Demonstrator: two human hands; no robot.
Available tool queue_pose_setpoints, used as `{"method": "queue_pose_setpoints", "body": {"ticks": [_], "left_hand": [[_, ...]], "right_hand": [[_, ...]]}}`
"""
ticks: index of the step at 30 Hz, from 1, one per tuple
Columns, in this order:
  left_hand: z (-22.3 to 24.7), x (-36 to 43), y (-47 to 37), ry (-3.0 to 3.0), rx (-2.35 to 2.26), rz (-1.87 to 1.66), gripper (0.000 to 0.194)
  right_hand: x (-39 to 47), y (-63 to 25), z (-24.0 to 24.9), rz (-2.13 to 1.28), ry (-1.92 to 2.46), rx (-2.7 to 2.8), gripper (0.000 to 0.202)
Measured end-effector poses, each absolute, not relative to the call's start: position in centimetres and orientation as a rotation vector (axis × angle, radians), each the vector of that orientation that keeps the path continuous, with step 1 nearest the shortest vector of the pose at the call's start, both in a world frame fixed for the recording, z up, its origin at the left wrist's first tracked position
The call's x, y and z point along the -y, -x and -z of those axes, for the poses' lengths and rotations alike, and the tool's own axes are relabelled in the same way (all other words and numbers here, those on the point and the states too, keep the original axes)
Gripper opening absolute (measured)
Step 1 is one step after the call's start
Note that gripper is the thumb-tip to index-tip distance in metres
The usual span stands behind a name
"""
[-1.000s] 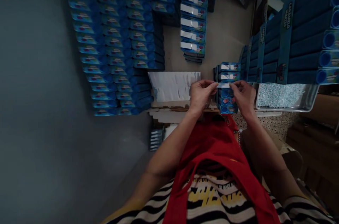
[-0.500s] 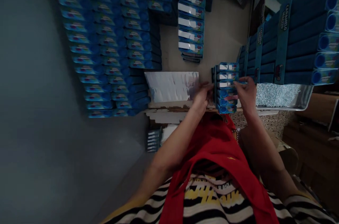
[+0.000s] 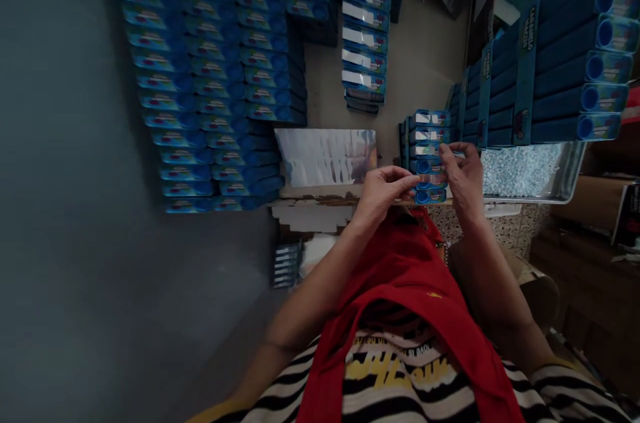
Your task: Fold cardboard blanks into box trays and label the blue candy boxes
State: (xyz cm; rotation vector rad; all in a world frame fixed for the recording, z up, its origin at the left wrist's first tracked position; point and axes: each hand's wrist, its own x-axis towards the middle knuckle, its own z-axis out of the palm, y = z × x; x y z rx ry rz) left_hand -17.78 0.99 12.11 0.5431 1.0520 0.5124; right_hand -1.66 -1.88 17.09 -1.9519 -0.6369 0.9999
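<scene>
A short column of blue boxes (image 3: 431, 118) stands at the table's front edge. White stickers cover the ends of its upper boxes; the lower ones show a round blue spot. My left hand (image 3: 385, 193) reaches in from the left, its thumb and fingers pinched on the end of a pinkish translucent strip (image 3: 432, 179) over the lower boxes. My right hand (image 3: 463, 176) is at the column's right side, thumb and forefinger pressed together by the third box; what they hold is too small to make out. Left of my left hand lies a sheet of shiny stickers (image 3: 327, 156).
Rows of stacked blue boxes (image 3: 165, 79) fill the left. A stickered column (image 3: 365, 36) stands behind. To the right are banded long boxes (image 3: 555, 76) above a metal tray (image 3: 570, 173) of small pale pellets.
My left hand has moved right from beside the column to the pinkish strip and pinched its end. My right hand stays near the third box. The whole view has shifted slightly.
</scene>
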Motion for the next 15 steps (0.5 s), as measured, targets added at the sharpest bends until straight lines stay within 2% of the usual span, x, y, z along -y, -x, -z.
{"method": "queue_pose_setpoints", "body": {"ticks": [4, 10, 15], "left_hand": [[-11.4, -1.7, 19.1, -0.614, -1.049, -0.462, 0.034], [-10.2, -3.9, 18.2, -0.726, -1.128, -0.399, 0.026], [-8.3, -4.5, 17.9, -0.672, -1.15, -0.376, 0.027]], "right_hand": [[4.2, 0.6, -16.2, -1.115, 1.928, 0.661, 0.058], [4.1, 0.6, -14.0, -0.823, 2.085, 0.684, 0.038], [3.0, 0.7, -12.9, -0.773, 2.186, 0.773, 0.035]]}}
